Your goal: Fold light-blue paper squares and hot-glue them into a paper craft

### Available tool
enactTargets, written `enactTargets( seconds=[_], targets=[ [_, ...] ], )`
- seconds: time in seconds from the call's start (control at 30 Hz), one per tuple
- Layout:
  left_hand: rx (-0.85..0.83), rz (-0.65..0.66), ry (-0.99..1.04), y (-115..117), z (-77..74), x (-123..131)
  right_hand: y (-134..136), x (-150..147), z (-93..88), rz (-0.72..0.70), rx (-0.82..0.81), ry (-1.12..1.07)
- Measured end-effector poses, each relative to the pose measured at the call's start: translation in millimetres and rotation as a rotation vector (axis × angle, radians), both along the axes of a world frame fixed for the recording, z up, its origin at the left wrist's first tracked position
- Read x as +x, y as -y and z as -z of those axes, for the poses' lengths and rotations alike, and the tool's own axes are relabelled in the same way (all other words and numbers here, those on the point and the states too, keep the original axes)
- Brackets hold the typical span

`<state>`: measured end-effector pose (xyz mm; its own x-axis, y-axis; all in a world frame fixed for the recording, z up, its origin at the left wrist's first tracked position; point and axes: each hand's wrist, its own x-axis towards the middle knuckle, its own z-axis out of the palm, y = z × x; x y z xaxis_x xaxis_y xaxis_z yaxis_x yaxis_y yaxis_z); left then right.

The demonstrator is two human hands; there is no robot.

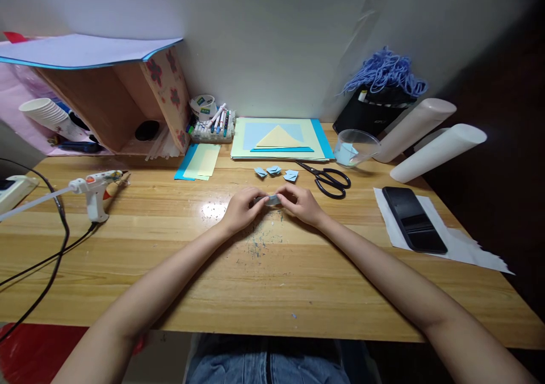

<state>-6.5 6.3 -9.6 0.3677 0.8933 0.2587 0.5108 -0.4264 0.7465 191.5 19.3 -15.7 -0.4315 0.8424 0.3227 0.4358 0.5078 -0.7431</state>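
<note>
Between both hands is a small light-blue piece of folded paper (273,200), just above the middle of the wooden table. My left hand (243,209) pinches its left end between thumb and fingers. At the right end, my right hand (301,203) grips it the same way. Just beyond the hands lie several small folded blue papers (273,171) in a loose row. Black-handled scissors (330,178) rest to the right of them, blades pointing left. The fingers partly cover the held piece, so its full shape is hidden.
A white glue gun (97,194) with a black cord stands at left, near a cardboard box (170,97). Coloured paper sheets (321,137) and a box of markers (213,129) are at the back. A clear cup (361,146) and a phone (413,219) are at right.
</note>
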Motion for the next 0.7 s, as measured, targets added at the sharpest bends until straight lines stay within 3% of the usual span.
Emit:
enactTargets(
  seconds=[0.2, 0.7],
  targets=[
    [-0.194, -0.026, 0.213, -6.0, 5.0, -2.1, -0.7, -0.8, 3.9, -0.034, -0.11, -0.142],
    [-0.311, 0.042, 0.231, -2.9, 0.2, -0.4, 1.5, -1.1, -0.3, -0.023, -0.043, -0.031]
  ],
)
